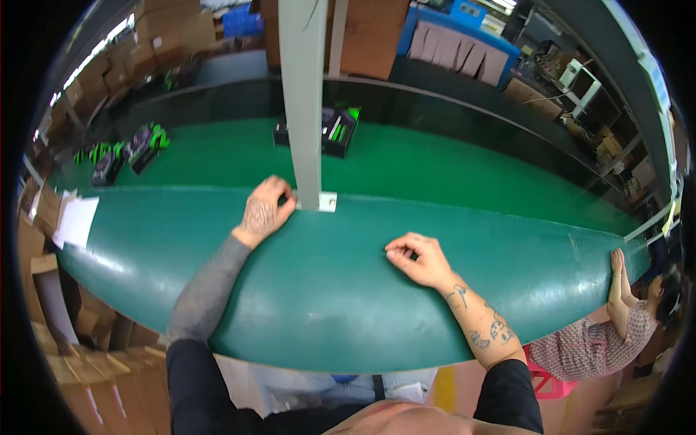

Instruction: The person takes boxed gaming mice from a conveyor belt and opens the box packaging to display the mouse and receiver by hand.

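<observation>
My left hand point(266, 211) rests at the far edge of the green tabletop point(312, 297), beside the foot of a grey upright post point(303, 101). Its fingers curl loosely inward next to the post's white base plate point(328, 202), and nothing shows in them. Over the middle right of the tabletop is my right hand point(424, 261), thumb and forefinger brought together in a loose ring. No object is visible in that hand either; its other fingers are folded and partly hidden.
Beyond the table runs a green conveyor belt point(420, 170). Black-and-green packages point(339, 132) sit behind the post, and more packages point(109, 165) lie farther left. White paper point(76, 221) lies at the left end. A co-worker point(605, 337) sits at the right; cardboard boxes point(109, 384) stand lower left.
</observation>
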